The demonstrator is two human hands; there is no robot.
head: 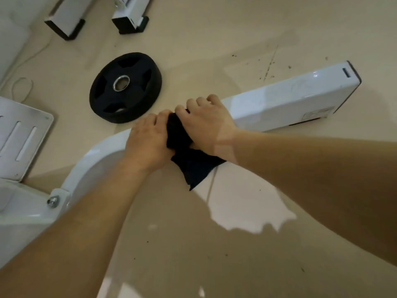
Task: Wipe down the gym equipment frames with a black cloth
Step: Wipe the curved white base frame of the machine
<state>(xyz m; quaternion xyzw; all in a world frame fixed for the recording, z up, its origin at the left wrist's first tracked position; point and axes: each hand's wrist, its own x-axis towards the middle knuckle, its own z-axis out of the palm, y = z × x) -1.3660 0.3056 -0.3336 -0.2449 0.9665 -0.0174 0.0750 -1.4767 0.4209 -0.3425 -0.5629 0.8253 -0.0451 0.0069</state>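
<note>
Black cloth (181, 137) drapes white frame (279, 101) edge, left hand (148, 143) and right hand (207, 124) fingers (193, 103) clamped on it.

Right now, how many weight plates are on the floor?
1. The black weight plate lies flat on the floor, just beyond the left hand. Others may be out of view.

Glossy beige floor (214, 29), smooth and pale, marked with dark specks (268, 67) and thin scratches toward the upper right. Bright white glare (242, 209) of reflected light low in the middle, ragged at its edges, crossed by a thin joint line. Black weight plate (125, 88) with a steel hub, lying flat on the floor. Thin pale cord (22, 89) looped at the far left.
</note>
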